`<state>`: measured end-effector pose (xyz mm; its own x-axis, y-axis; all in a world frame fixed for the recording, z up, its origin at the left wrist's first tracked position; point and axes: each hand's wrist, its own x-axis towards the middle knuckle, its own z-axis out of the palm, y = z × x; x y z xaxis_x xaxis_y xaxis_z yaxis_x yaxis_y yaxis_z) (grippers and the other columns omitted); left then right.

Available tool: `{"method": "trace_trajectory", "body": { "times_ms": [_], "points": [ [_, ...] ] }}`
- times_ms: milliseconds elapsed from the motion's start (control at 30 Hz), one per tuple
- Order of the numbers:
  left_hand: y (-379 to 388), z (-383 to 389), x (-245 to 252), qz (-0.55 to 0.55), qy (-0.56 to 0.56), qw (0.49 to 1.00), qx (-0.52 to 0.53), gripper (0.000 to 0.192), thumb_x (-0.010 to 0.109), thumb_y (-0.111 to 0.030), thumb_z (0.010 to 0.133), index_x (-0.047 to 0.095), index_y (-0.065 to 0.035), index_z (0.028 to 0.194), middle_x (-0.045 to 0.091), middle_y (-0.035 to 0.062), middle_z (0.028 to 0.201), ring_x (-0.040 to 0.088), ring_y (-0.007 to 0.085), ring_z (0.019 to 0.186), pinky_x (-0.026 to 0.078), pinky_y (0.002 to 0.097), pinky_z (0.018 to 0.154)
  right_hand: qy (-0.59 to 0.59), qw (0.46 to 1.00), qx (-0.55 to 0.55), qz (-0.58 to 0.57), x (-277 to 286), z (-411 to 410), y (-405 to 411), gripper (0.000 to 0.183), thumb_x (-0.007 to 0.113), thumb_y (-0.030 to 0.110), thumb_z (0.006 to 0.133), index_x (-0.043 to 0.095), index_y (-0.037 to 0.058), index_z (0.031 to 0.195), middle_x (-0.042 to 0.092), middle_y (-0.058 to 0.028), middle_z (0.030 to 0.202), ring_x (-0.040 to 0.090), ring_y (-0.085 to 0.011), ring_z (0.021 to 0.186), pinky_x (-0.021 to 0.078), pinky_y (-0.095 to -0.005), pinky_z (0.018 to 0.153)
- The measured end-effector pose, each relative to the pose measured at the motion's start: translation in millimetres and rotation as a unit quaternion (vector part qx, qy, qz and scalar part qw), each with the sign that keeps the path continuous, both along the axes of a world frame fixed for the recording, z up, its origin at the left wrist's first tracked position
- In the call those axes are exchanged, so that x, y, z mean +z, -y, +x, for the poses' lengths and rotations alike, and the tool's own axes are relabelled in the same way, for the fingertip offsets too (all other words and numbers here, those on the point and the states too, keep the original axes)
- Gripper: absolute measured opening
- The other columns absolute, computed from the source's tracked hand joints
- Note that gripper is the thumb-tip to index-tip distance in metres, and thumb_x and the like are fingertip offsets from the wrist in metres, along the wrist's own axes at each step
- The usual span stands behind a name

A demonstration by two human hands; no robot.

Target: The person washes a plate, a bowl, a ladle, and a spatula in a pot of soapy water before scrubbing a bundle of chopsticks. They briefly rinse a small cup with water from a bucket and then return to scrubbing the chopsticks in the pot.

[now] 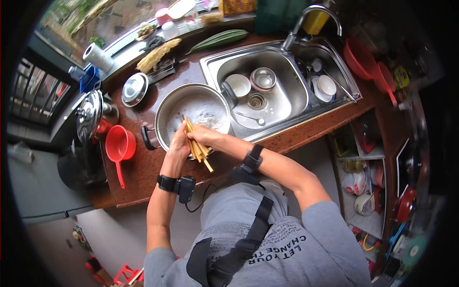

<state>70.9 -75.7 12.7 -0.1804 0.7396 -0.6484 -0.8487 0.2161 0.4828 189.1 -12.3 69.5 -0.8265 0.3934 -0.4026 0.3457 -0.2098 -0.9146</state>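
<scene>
A bundle of light wooden or bamboo chopsticks [199,150] is clasped between my two hands, tilted, with its near ends sticking out towards me. My left hand [179,140] wraps it from the left side, and my right hand [202,135] grips it from the right. Both hands are over the near rim of a large two-handled steel pot [165,107]. Whitish foam and cloudy liquid [200,114] show inside the pot. The far tips of the chopsticks point into the pot; whether they touch the liquid cannot be told.
Right of the pot is a steel double sink [287,111] with bowls [238,85], a spoon [249,117] and a curved faucet [308,14]. A red plastic dipper [120,145] and a steel lid [135,89] lie left. A loofah gourd [218,40] rests behind.
</scene>
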Motion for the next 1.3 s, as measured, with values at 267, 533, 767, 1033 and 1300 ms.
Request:
{"method": "trace_trajectory", "body": {
  "times_ms": [267,533,767,1033,1300],
  "points": [
    [-3.7,19.8,45.9,-0.057,0.086,0.991,0.090,0.015,0.057,-0.014,0.081,0.052,-0.0028,0.090,0.058,0.0125,0.080,0.058,0.0262,0.070,0.051,0.0448,0.061,0.164,0.965,0.155,0.133,79.4,2.7,-33.3,0.032,0.051,0.025,0.073,0.060,-0.0046,0.081,0.061,-0.0207,0.076,0.060,-0.0309,0.076,0.0473,-0.0393,0.069],
    [-4.1,19.4,43.5,-0.135,0.048,0.988,0.063,0.013,0.051,-0.012,0.084,0.047,-0.0014,0.091,0.054,0.0121,0.071,0.056,0.0260,0.060,0.050,0.0404,0.053,0.181,0.780,0.295,0.521,-7.0,-18.5,-58.0,0.034,0.057,0.023,0.071,0.060,0.0036,0.099,0.050,-0.0198,0.114,0.052,-0.0296,0.102,0.0440,-0.0397,0.080],
    [-1.0,16.6,40.7,-0.139,-0.013,0.990,0.029,0.012,0.055,-0.013,0.082,0.051,-0.0041,0.088,0.056,0.0082,0.068,0.055,0.0206,0.056,0.050,0.0380,0.054,0.125,0.829,0.233,0.493,22.1,11.8,-36.1,0.031,0.061,0.029,0.073,0.057,0.0069,0.095,0.051,-0.0119,0.094,0.054,-0.0327,0.088,0.0445,-0.0435,0.070],
    [3.9,26.5,58.1,-0.092,-0.053,0.994,-0.001,0.028,0.054,-0.020,0.082,0.049,-0.0003,0.101,0.056,0.0126,0.092,0.058,0.0238,0.082,0.049,0.0373,0.073,-0.179,0.810,-0.007,0.558,38.5,52.7,-30.5,0.018,0.057,0.009,0.068,0.052,0.0016,0.084,0.051,-0.0125,0.083,0.053,-0.0272,0.076,0.0423,-0.0381,0.066],
    [20.0,65.5,101.6,-0.098,-0.686,0.718,-0.059,0.032,0.049,-0.012,0.083,0.047,-0.0022,0.113,0.048,0.0120,0.107,0.051,0.0207,0.093,0.043,0.0326,0.078,-0.118,0.830,-0.240,0.489,70.5,128.7,-133.0,0.008,0.056,0.002,0.074,0.061,0.0018,0.080,0.057,-0.0092,0.073,0.057,-0.0196,0.063,0.0440,-0.0271,0.054]
  ]
}}
